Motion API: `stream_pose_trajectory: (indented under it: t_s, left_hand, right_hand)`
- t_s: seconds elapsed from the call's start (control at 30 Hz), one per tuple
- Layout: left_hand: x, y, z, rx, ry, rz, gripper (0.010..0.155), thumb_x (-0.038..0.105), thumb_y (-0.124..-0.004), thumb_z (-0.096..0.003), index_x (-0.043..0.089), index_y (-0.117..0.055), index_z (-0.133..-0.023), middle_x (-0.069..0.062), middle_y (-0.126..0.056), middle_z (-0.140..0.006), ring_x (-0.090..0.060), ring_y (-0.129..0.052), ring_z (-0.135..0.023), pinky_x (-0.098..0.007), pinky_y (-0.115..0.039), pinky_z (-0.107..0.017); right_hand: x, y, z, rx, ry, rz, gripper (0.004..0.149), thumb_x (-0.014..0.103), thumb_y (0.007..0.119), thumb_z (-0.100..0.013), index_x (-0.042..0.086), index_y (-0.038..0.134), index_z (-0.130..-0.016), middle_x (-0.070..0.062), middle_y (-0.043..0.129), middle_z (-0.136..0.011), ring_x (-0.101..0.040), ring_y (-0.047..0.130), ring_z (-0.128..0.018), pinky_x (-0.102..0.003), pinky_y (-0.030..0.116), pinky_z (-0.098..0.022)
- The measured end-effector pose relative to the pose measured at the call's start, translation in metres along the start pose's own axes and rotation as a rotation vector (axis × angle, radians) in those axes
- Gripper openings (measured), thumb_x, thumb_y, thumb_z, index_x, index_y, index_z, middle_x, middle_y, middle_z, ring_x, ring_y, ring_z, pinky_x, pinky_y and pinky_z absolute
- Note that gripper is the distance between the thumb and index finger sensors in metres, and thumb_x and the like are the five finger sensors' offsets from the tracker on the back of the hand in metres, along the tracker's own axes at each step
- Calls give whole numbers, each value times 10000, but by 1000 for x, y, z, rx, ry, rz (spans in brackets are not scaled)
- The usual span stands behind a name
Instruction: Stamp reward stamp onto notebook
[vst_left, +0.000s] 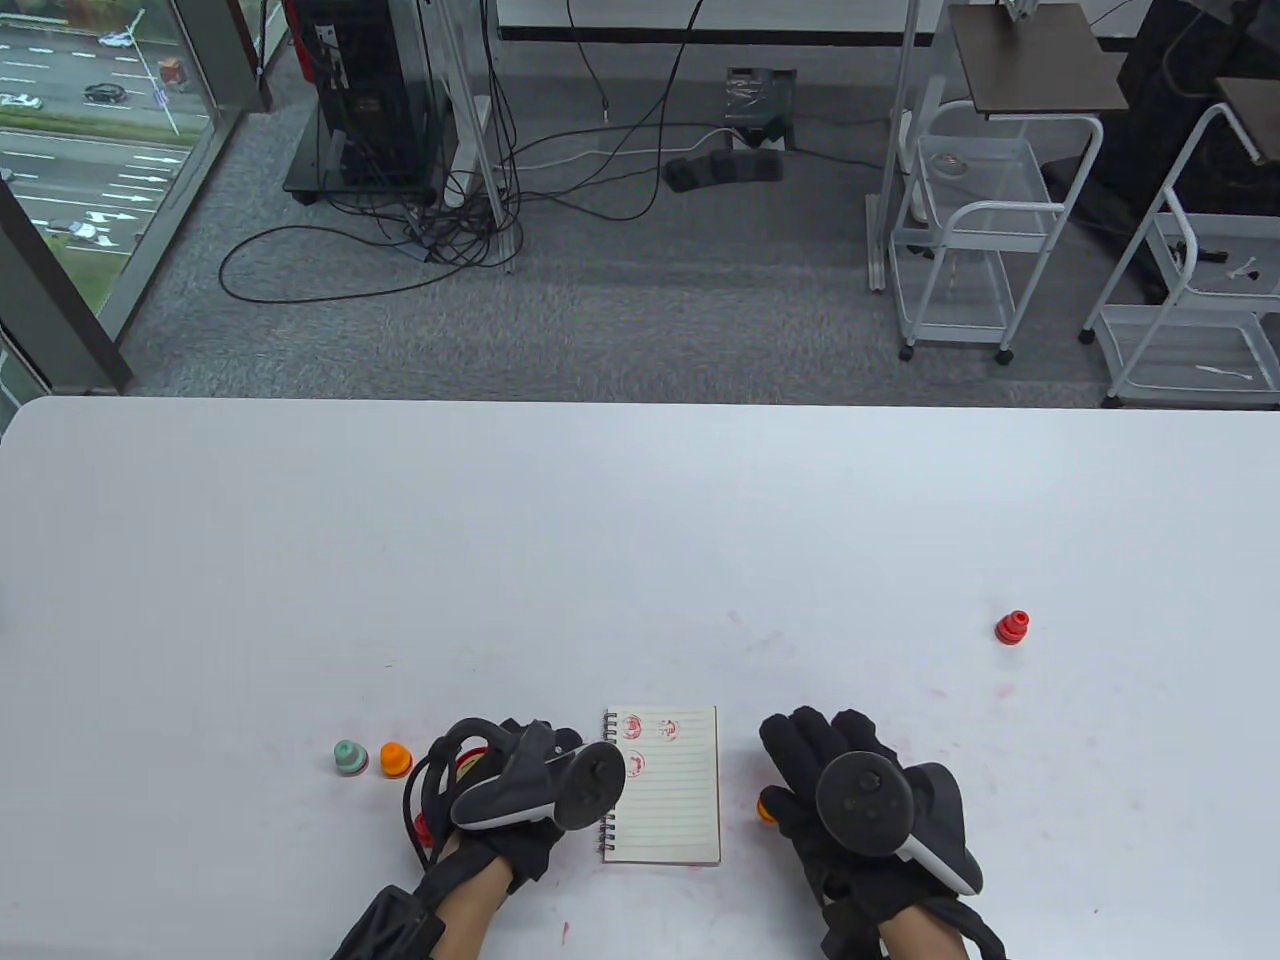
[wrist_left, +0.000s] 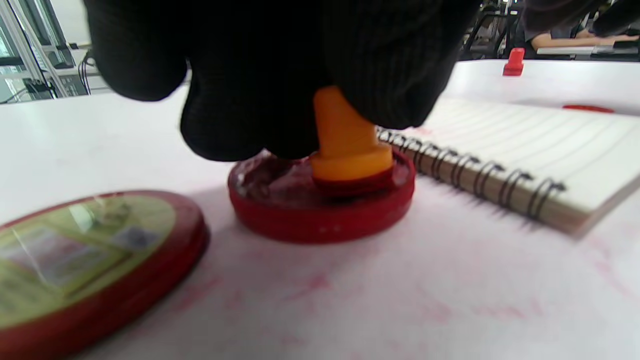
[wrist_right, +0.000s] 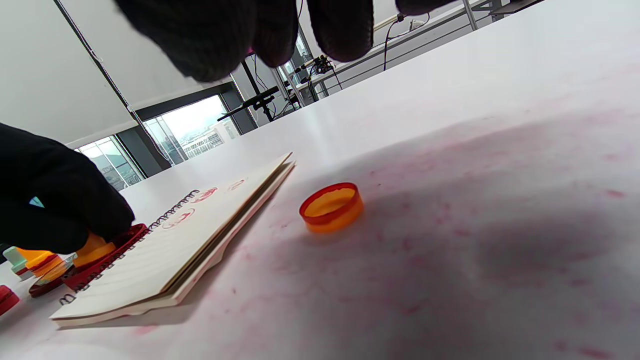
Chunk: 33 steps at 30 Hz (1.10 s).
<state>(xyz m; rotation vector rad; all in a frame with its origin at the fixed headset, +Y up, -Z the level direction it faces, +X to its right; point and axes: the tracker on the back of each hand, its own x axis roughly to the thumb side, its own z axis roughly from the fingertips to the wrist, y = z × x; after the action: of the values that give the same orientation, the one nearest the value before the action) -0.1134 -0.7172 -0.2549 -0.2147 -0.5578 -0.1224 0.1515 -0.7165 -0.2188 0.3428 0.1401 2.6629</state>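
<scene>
While my left hand (vst_left: 530, 785) pinches the orange stamp (wrist_left: 348, 142) down into the red ink pad (wrist_left: 320, 202), the notebook (vst_left: 665, 785) lies just beside it at three o'clock, three red prints on its page. My right hand (vst_left: 850, 790) rests at the notebook's three o'clock, fingers loosely apart, over an orange cap (wrist_right: 331, 207).

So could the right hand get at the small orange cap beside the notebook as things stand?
Probably yes. The orange cap lies alone on the table just right of the notebook, and the right hand hovers above it, fingers holding nothing, with nothing in between.
</scene>
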Motion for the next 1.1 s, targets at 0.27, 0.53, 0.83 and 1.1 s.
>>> stream_pose_trajectory:
  t_s: [0.27, 0.53, 0.83, 1.1]
  left_hand:
    - [-8, 4, -7, -11, 15, 63, 419, 366, -906, -360, 225, -990, -745, 17, -1118, -682, -160, -1075, -608, -430, -891, -555]
    - [-8, 7, -16, -77, 0, 54, 414, 379, -913, -344, 229, -1003, -718, 44, -1130, -667, -140, -1081, -597, -415, -898, -554]
    - [-13, 6, -16, -80, 15, 121, 415, 357, -908, -349, 206, -1008, -722, 13, -1148, -659, -160, -1078, -598, -425, -895, -554]
    - [-13, 6, -16, -78, 40, 133, 416, 329, -893, -371, 189, -996, -749, -3, -1133, -664, -182, -1074, -594, -438, -897, -546]
  right_hand:
    - [1, 3, -2, 19, -9, 8, 623, 369, 740, -482, 182, 585, -1056, -203, 539, -1140, -627, 403, -972, -782, 451, -647]
    - [2, 3, -2, 26, -9, 10, 609, 364, 739, -484, 183, 603, -1049, -203, 553, -1135, -625, 410, -971, -779, 456, -646]
    - [1, 3, -2, 35, -9, 3, 603, 364, 736, -485, 181, 612, -1045, -204, 556, -1134, -625, 411, -970, -776, 462, -647]
    - [1, 3, -2, 34, -7, -8, 595, 360, 736, -485, 181, 622, -1040, -206, 550, -1135, -627, 401, -970, -774, 459, -648]
